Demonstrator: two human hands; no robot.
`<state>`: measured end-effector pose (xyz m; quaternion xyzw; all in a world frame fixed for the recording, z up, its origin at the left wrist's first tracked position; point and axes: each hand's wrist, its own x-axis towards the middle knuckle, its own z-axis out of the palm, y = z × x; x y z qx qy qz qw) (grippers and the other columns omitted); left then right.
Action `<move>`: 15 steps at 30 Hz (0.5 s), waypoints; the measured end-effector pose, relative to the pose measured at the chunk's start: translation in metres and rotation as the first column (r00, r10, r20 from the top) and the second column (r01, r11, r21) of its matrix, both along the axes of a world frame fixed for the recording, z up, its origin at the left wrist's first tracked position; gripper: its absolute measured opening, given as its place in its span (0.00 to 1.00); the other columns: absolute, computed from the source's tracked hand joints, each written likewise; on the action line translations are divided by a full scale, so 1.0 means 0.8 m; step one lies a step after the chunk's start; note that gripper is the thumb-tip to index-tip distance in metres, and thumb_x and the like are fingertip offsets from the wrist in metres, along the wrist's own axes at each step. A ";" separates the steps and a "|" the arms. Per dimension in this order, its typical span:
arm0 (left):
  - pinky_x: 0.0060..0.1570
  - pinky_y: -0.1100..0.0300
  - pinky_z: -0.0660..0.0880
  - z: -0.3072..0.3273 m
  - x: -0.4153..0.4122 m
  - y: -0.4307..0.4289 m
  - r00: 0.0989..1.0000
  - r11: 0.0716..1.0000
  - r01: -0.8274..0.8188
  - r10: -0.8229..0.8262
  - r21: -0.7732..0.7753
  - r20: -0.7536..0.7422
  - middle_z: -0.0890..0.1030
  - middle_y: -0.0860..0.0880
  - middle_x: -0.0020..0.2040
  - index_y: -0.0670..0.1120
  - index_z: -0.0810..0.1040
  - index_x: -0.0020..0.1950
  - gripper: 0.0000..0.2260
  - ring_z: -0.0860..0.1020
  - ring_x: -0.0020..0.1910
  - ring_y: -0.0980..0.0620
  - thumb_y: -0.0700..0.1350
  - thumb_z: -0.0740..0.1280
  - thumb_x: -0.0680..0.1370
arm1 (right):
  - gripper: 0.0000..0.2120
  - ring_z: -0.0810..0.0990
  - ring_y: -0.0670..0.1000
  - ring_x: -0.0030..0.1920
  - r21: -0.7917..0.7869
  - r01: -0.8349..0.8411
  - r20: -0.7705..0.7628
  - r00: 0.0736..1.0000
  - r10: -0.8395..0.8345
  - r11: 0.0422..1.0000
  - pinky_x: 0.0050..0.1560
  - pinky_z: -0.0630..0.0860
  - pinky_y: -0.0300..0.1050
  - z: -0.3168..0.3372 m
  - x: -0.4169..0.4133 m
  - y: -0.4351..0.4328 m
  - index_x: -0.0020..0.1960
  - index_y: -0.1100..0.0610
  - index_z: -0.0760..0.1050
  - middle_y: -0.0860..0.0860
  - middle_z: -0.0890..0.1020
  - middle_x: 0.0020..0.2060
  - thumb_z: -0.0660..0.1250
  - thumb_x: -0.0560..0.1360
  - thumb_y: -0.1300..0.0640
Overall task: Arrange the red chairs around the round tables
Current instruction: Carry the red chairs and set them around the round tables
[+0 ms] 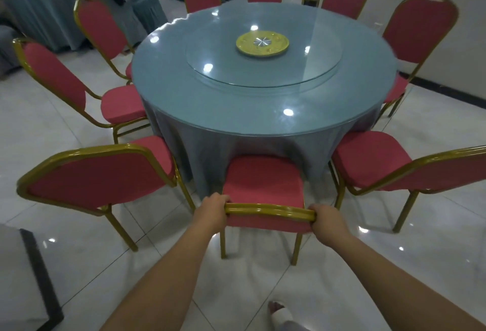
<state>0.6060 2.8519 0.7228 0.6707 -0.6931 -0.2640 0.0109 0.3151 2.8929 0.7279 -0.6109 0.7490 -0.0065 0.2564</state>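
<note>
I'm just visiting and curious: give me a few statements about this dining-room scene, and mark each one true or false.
1. The left hand and the right hand both hold the top rail of the nearest chair. True.
2. The table is square. False: it is round.
3. A yellow dish sits at the middle of the glass turntable. True.
4. The nearest chair's seat points away from the table. False: it points toward the table.

Glossy white tiled floor (44,133); white wall (469,51)
</note>
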 end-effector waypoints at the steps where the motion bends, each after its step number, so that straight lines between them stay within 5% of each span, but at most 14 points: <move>1: 0.48 0.48 0.80 -0.001 0.000 -0.007 1.000 1.000 -0.007 0.007 0.000 -0.006 0.79 0.51 0.45 0.54 0.79 0.46 0.09 0.79 0.46 0.50 0.39 0.69 0.75 | 0.09 0.80 0.53 0.42 -0.004 -0.006 -0.002 1.000 0.006 1.000 0.44 0.80 0.51 -0.002 -0.001 -0.008 0.45 0.54 0.77 0.52 0.81 0.39 0.61 0.74 0.65; 6: 0.51 0.47 0.79 0.000 0.001 -0.024 0.999 0.999 -0.046 0.046 -0.001 0.012 0.76 0.50 0.50 0.56 0.79 0.50 0.10 0.78 0.51 0.47 0.40 0.69 0.75 | 0.09 0.81 0.55 0.44 0.006 -0.018 0.033 0.999 0.018 1.000 0.47 0.81 0.54 -0.013 -0.004 -0.026 0.46 0.53 0.77 0.53 0.81 0.41 0.61 0.74 0.63; 9: 0.59 0.45 0.75 0.010 0.003 -0.016 0.996 0.996 -0.069 0.067 0.052 0.053 0.73 0.47 0.58 0.58 0.70 0.64 0.21 0.73 0.60 0.42 0.43 0.69 0.75 | 0.12 0.80 0.58 0.54 0.028 -0.031 0.064 0.998 0.029 0.999 0.53 0.79 0.56 -0.006 -0.003 -0.024 0.55 0.49 0.76 0.53 0.80 0.50 0.63 0.74 0.61; 12: 0.71 0.42 0.63 0.024 0.002 0.008 0.996 0.989 -0.061 0.052 0.135 0.069 0.64 0.45 0.71 0.56 0.55 0.75 0.40 0.60 0.73 0.40 0.52 0.74 0.70 | 0.38 0.61 0.60 0.74 0.151 -0.048 0.067 0.997 0.038 0.987 0.69 0.66 0.64 0.011 -0.009 -0.008 0.77 0.43 0.54 0.51 0.61 0.74 0.70 0.73 0.48; 15: 0.75 0.43 0.55 0.028 0.000 0.045 0.998 0.996 -0.051 0.053 0.077 -0.024 0.50 0.47 0.79 0.55 0.49 0.79 0.45 0.48 0.78 0.41 0.55 0.73 0.71 | 0.46 0.50 0.56 0.79 0.065 -0.038 0.131 0.991 0.029 0.997 0.73 0.58 0.65 0.026 -0.010 0.041 0.80 0.42 0.45 0.46 0.47 0.80 0.71 0.72 0.44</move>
